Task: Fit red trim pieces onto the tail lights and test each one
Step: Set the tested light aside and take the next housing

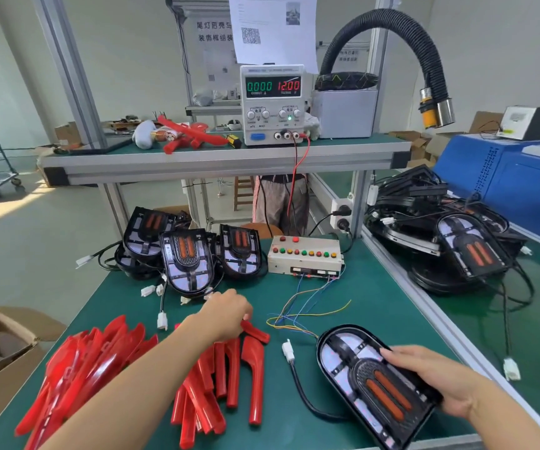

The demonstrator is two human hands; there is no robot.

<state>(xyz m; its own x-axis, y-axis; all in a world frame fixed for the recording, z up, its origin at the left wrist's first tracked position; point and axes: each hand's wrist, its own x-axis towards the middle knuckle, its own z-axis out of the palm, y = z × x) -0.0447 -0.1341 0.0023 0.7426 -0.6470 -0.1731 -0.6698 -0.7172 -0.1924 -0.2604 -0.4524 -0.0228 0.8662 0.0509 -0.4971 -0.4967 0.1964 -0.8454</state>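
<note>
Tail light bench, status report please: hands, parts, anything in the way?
Left hand grips a red trim piece from the pile. Right hand holds the tail light on the mat, no trim fitted. Loose tester wires lie between them.

Green surface (376,319) loaded with parts.
Red trim pieces (106,362) lower left, tail lights (187,258) at centre, button box (304,254) right of them.

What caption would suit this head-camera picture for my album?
Left hand picks a red trim piece while the right hand holds a tail light on the green bench.
</note>
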